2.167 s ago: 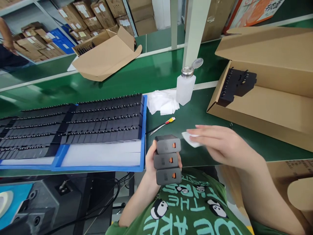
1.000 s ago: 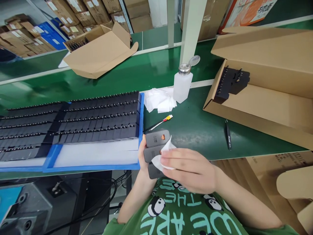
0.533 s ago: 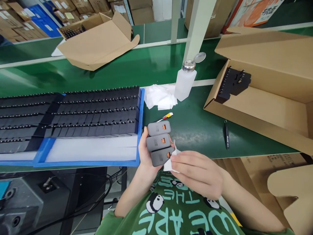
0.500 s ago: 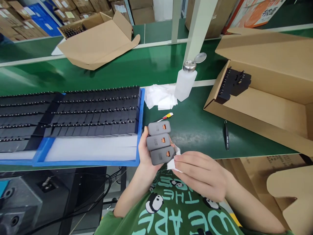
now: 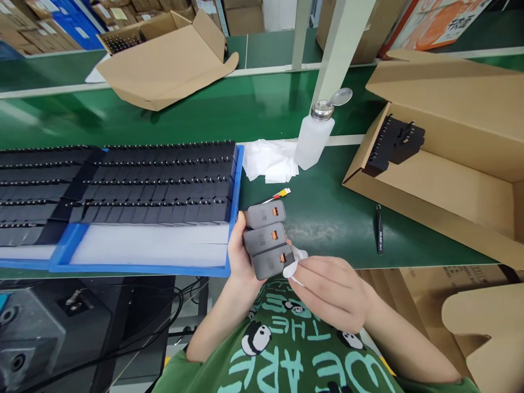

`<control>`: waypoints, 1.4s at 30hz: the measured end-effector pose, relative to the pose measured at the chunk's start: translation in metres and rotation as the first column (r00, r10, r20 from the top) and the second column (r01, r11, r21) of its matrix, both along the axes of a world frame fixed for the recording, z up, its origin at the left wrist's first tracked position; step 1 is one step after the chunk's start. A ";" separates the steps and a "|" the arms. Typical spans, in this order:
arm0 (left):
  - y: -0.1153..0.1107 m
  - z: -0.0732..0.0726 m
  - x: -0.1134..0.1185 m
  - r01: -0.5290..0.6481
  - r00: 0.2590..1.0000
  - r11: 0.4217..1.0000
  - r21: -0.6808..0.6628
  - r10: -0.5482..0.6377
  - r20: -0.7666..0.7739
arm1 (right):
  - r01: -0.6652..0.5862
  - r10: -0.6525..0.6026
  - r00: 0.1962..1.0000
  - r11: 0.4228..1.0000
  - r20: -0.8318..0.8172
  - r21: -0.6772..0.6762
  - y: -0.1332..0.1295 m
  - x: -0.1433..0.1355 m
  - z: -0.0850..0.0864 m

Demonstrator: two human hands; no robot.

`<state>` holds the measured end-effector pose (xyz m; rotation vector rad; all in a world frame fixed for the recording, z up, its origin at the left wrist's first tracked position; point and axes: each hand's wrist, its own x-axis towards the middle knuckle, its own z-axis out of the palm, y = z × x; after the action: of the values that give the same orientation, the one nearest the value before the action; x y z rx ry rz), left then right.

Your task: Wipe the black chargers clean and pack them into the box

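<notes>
Three dark grey blocks with orange ports (image 5: 264, 238) are stacked side by side in my left hand (image 5: 239, 256), whose fingers wrap round their left side and underneath. My right hand (image 5: 335, 289) pinches a white wipe (image 5: 291, 268) against the right end of the lowest block. Just above the blocks lies a small plug with a yellow and red body (image 5: 281, 194). A pile of white wipes (image 5: 270, 159) rests on the green table, beside a white bottle with its metal lid raised (image 5: 314, 139).
At the left, blue trays (image 5: 143, 270) hold rows of black units (image 5: 164, 183). An open cardboard box (image 5: 458, 183) with black pieces stands at the right, near black tweezers (image 5: 380, 229). Another open carton (image 5: 164, 71) is on the back shelf.
The wipe and my right hand have shifted slightly at the lowest block's right end. The whole view has moved a little; the blocks remain in my left hand.
</notes>
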<state>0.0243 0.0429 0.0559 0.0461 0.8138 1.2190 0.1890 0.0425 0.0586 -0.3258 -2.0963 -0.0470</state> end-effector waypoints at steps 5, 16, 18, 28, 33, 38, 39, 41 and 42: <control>0.000 0.002 -0.001 -0.040 0.999 0.999 -0.023 0.039 -0.031 | -0.014 0.014 1.000 0.997 -0.004 -0.079 -0.003 0.003 0.002; -0.002 -0.003 -0.006 0.034 0.999 0.999 0.028 -0.034 -0.021 | 0.023 0.027 0.953 0.987 0.302 -0.161 -0.007 0.023 0.007; -0.001 -0.004 -0.008 0.057 0.998 0.997 0.042 -0.058 0.020 | 0.077 0.000 0.946 0.971 0.324 -0.227 -0.003 0.038 0.004; 0.001 0.002 -0.007 0.078 0.986 0.995 0.063 -0.086 0.144 | 0.377 -0.254 0.899 0.864 0.356 -0.334 0.008 0.064 -0.008; 0.001 0.005 -0.002 0.077 0.989 0.997 0.028 -0.079 0.125 | 0.215 -0.187 0.975 0.937 0.124 -0.276 -0.014 0.026 0.009; -0.001 0.012 0.001 -0.010 0.997 1.000 -0.025 0.011 0.070 | 0.316 -0.280 0.932 0.939 0.229 -0.138 -0.018 0.019 0.011; 0.000 0.014 0.002 -0.028 0.998 0.999 -0.044 0.031 0.062 | 0.386 -0.359 0.913 0.914 0.194 -0.125 -0.017 0.023 0.011; 0.001 0.020 0.004 -0.085 0.995 0.992 -0.093 0.089 0.050 | 0.493 -0.478 0.868 0.860 0.133 -0.129 -0.014 0.032 0.012; 0.002 0.023 0.005 -0.121 0.991 0.986 -0.116 0.127 0.041 | 0.511 -0.497 0.859 0.849 0.126 -0.136 -0.013 0.035 0.013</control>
<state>0.0292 0.0446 0.0784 -0.1276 0.8525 1.2838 0.2236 0.0298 0.0720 -0.9905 -2.0491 -0.2037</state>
